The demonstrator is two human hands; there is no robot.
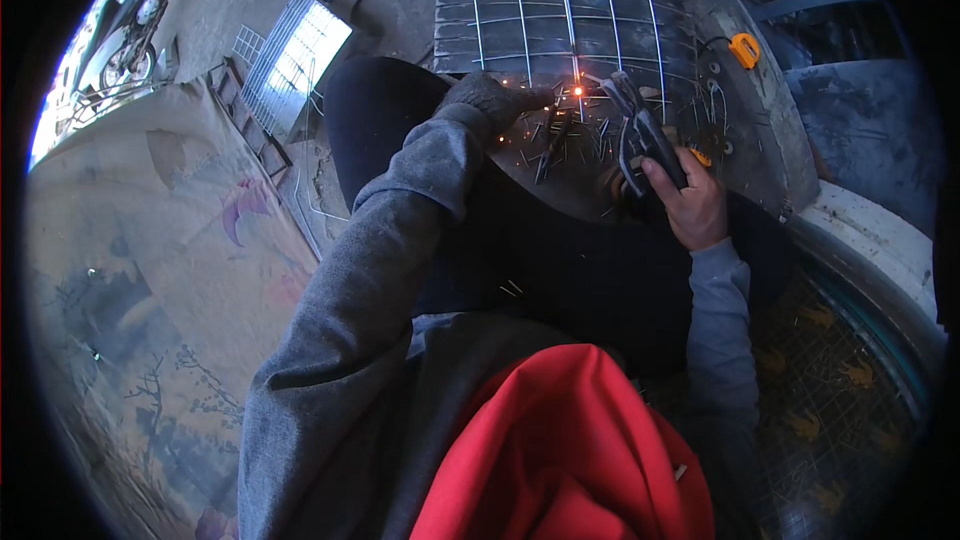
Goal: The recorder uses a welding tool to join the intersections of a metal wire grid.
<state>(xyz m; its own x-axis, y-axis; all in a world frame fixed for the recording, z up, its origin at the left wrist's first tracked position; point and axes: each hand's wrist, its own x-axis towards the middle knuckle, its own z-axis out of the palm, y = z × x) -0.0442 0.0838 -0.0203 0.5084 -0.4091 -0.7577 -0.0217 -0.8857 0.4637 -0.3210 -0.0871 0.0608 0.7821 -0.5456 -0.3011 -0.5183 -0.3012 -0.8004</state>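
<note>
Wire grid: thin pale rods [568, 16] crossed into open squares; it lies on the dark plate [503, 47], some rod ends overhanging the plate's near edge; both are cut off by the upper rim of the view.
Glow: an orange-white point [578, 91] just beyond the plate's near edge, at the middle rod, with sparks around it; its glare hides what lies directly beneath.
Left hand: darkly gloved [484, 100], near the plate's near left corner, pointing toward the glow; the fingers merge in shadow, so whether they pinch anything cannot be told.
Right hand: bare [688, 202], wrapped around a black tongs-like tool [650, 135], thumb uppermost; the tool's head is beyond the plate's near edge, toward the right corner, its tip hard to make out.
Metal stubs: short pieces [604, 140] strewn beyond the near edge; too dim and overlapping to count.
Tape measure: yellow, seemingly [744, 50], beyond the plate's right edge; a smaller yellow item [701, 157] is partly hidden by the right hand.
Red cloth: in the foreground [570, 450]; cut off below.
</note>
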